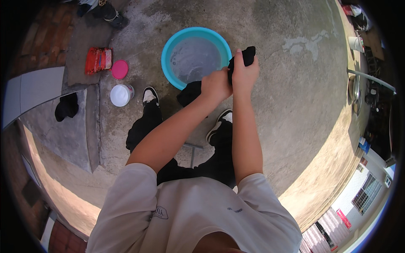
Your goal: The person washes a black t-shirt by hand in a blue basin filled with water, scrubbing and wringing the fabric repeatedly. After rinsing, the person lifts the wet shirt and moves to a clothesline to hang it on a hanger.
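Observation:
Both hands grip one black wet-looking cloth point(189, 93), perhaps a garment, in front of my knees. My left hand point(216, 86) closes around its middle, and one end hangs down beneath that fist. Just beside it, my right hand point(245, 72) squeezes the upper part, with a bunched end sticking out past the fingers. Beyond the hands stands a round turquoise plastic basin point(164, 61) on the concrete floor. Cloudy greyish water point(196, 58) with some bubbles covers its bottom. The cloth and hands are at the basin's near right rim.
To the left are a white plastic tub point(120, 95), a pink round lid point(120, 69) and a red printed bag point(98, 60). Another black cloth point(67, 107) lies on a raised concrete slab point(57, 132). Metal basins point(354, 90) and a white bucket point(356, 44) sit far right.

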A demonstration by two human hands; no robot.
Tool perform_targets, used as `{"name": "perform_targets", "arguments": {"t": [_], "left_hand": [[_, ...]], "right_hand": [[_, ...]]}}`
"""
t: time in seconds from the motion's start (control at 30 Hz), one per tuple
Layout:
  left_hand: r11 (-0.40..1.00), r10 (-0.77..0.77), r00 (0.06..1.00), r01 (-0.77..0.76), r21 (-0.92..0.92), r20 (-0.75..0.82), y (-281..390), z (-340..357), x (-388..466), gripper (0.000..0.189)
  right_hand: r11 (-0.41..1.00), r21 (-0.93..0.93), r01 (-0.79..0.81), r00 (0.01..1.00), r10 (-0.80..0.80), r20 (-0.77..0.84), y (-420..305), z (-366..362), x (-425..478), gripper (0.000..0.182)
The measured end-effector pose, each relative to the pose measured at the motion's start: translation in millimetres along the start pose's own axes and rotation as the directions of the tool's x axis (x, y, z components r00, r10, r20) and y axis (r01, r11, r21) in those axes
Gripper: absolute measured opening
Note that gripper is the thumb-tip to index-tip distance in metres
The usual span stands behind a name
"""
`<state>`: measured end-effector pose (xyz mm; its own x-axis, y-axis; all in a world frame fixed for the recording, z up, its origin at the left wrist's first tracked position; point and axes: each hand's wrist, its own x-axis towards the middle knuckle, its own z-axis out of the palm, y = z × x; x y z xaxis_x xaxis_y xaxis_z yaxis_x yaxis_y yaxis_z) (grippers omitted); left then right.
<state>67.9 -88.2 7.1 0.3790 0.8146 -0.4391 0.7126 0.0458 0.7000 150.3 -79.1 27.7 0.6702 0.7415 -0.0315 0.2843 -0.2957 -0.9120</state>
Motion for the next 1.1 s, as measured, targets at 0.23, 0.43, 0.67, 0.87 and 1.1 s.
{"name": "perform_targets", "arguments": {"t": [0.23, 0.43, 0.67, 0.87, 1.1], "left_hand": [[0.978, 0.13, 0.987, -0.111, -0.178, 0.098, 10.2, -26.9, -16.8, 0.046], [0.879, 0.282, 0.922, -0.138, -0.457, 0.264, -3.2, -25.8, -18.4, 0.025], [0.696, 0.281, 0.94, -0.059, -0.715, 0.196, 6.4, -43.3, -14.3, 0.021], [0.238, -0.036, 0.976, -0.201, -0.95, -0.216, -7.3, -50.6, 0.8, 0.017], [-0.015, -0.208, 0.962, -0.186, -0.982, -0.179, -24.1, -53.7, 13.2, 0.016]], "right_hand": [[0.796, 0.463, -0.389, 0.838, 0.097, 0.537, -17.7, -40.7, 10.8, 0.025], [0.704, 0.553, -0.446, 0.671, -0.145, 0.727, -5.0, -59.1, 19.3, 0.04], [0.897, 0.371, -0.239, 0.795, -0.038, 0.606, -3.8, -59.9, 17.1, 0.06], [0.993, 0.099, 0.063, 0.772, -0.111, 0.626, 3.1, -46.7, -9.6, 0.062], [0.748, -0.262, 0.61, 0.711, -0.371, 0.597, 1.2, -24.8, -40.7, 0.106]]}}
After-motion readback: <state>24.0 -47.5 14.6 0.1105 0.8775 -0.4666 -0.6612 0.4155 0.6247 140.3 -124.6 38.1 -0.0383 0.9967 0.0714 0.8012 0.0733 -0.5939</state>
